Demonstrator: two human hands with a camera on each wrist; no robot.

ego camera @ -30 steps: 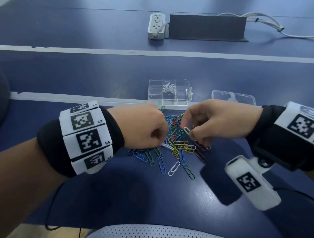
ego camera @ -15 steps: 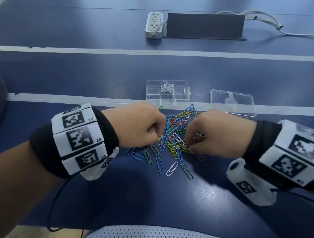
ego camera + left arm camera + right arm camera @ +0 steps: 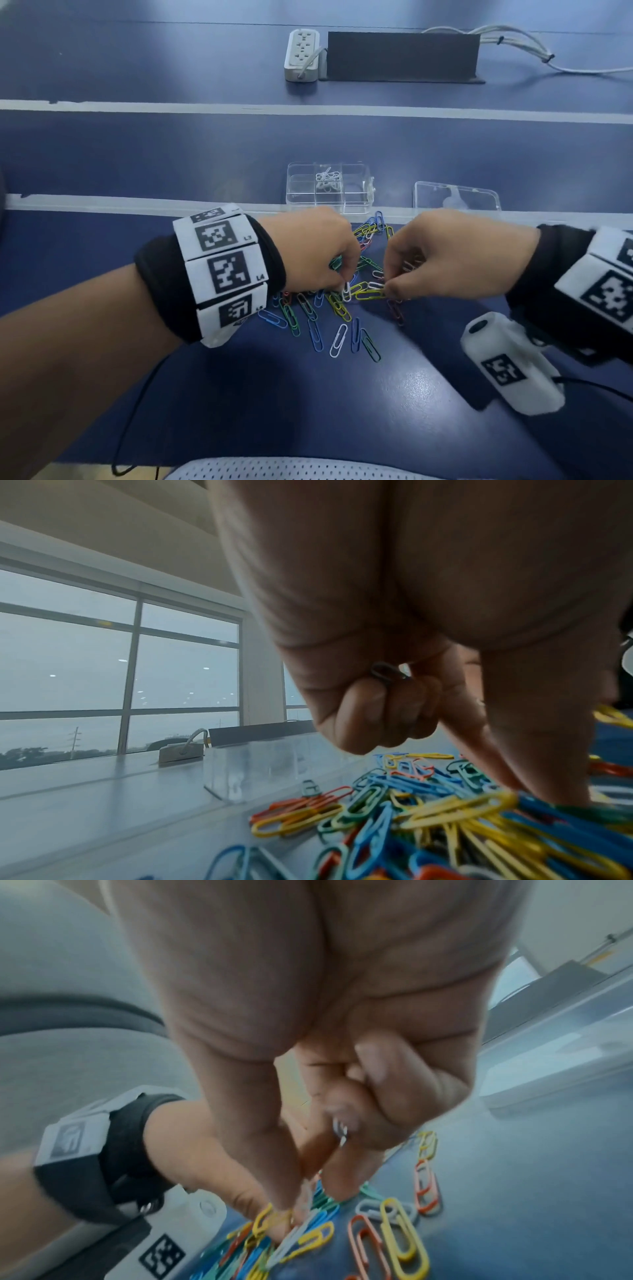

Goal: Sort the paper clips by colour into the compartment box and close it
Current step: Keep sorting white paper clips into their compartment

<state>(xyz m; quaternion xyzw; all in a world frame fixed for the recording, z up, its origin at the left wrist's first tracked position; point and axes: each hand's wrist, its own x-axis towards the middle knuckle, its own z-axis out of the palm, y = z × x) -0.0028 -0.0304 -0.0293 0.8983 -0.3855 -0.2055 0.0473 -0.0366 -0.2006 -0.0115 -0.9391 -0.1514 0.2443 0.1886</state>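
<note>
A pile of coloured paper clips (image 3: 342, 301) lies on the blue table between my hands. Behind it stands the clear compartment box (image 3: 359, 195), open, with white clips (image 3: 328, 180) in its middle back cell. My left hand (image 3: 344, 282) has thumb and forefinger down in the pile by a white clip (image 3: 346, 291); its curled fingers keep a clip (image 3: 385, 672) tucked in. My right hand (image 3: 390, 287) pinches into the pile at another white clip (image 3: 291, 1237) and holds white clips (image 3: 340, 1130) in its curled fingers.
The clear lid (image 3: 455, 197) lies right of the box. A lone white clip (image 3: 338, 341) sits at the pile's near edge. At the back stand a power strip (image 3: 303, 54), a black block (image 3: 400, 56) and cables (image 3: 513, 41).
My right hand, raised with a white clip a second ago, has dropped onto the pile. Both hands' fingertips now work close together in the pile's middle.
</note>
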